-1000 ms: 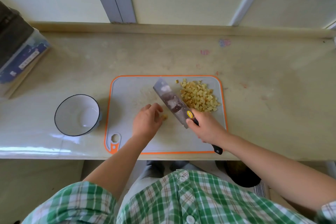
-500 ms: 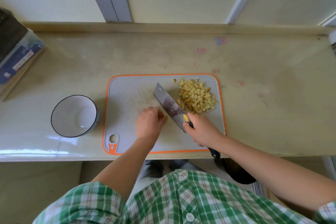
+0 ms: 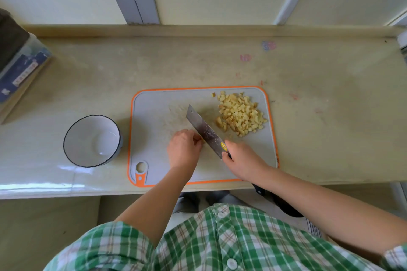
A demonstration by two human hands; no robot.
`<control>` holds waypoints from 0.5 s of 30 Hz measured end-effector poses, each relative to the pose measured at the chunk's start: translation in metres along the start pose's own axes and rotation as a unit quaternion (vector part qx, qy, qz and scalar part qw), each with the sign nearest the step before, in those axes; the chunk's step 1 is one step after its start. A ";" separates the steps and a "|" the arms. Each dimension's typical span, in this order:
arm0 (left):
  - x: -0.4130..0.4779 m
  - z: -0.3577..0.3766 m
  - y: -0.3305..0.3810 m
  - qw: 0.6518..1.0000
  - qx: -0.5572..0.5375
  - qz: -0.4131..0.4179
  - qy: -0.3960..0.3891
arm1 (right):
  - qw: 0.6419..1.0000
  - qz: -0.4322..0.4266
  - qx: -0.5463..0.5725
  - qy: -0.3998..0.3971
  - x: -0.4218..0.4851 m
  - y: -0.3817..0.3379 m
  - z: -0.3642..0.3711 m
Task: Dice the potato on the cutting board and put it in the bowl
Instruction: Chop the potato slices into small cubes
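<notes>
A grey cutting board (image 3: 154,116) with an orange rim lies on the counter. A heap of yellow potato dice (image 3: 241,114) sits at its far right corner. My right hand (image 3: 244,160) grips the handle of a cleaver (image 3: 203,131), whose blade slants across the board's middle. My left hand (image 3: 184,149) sits with curled fingers right against the blade's left side; whatever potato piece lies under the fingers is hidden. A white bowl (image 3: 92,141) with a dark rim stands empty to the left of the board.
A blue and white box (image 3: 17,68) lies at the counter's far left. The counter's raised back edge (image 3: 198,29) runs along the wall. The front edge (image 3: 55,191) lies just below the board and bowl.
The cleaver blade has come down and tilted from flat-faced to edge-on beside my left hand. My left hand has drawn closer to the blade. The camera shifted slightly.
</notes>
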State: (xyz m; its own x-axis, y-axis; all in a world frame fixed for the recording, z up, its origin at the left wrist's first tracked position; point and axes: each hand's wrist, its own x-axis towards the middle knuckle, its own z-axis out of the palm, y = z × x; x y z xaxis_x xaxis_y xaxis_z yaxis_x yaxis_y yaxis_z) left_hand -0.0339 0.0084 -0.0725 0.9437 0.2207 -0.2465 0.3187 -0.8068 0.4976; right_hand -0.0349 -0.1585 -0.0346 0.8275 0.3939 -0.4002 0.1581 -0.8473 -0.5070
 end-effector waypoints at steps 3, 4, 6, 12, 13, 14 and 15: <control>0.000 0.000 0.001 1.000 0.013 -0.006 0.001 | 1.000 0.002 -0.003 -0.008 0.003 -0.002 0.005; 0.000 0.000 0.001 1.000 0.014 -0.007 0.001 | 1.000 0.001 -0.005 -0.004 0.004 -0.003 0.008; 0.001 -0.001 0.001 1.000 0.014 -0.006 -0.001 | 1.000 -0.004 -0.005 0.010 0.006 -0.003 0.011; 0.004 -0.008 -0.004 1.000 0.001 0.008 -0.019 | 0.997 0.001 0.040 0.067 0.017 -0.003 -0.001; 0.004 -0.011 -0.007 1.000 -0.009 0.007 -0.009 | 0.996 0.003 0.060 0.068 0.017 -0.002 -0.005; 0.003 -0.013 -0.010 1.000 -0.019 -0.001 0.010 | 0.996 -0.002 0.071 0.057 0.016 -0.002 -0.007; 0.003 -0.015 -0.014 0.999 -0.029 -0.015 0.036 | 0.997 -0.013 0.071 0.037 0.014 -0.002 -0.010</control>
State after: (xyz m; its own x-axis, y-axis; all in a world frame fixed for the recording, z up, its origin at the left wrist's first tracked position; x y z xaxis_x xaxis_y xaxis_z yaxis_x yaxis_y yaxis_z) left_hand -0.0344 0.0284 -0.0672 0.9367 0.2857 -0.2026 0.3502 -0.7662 0.5388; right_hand -0.0184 -0.1549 -0.0317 0.8624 0.3835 -0.3304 0.1069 -0.7760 -0.6216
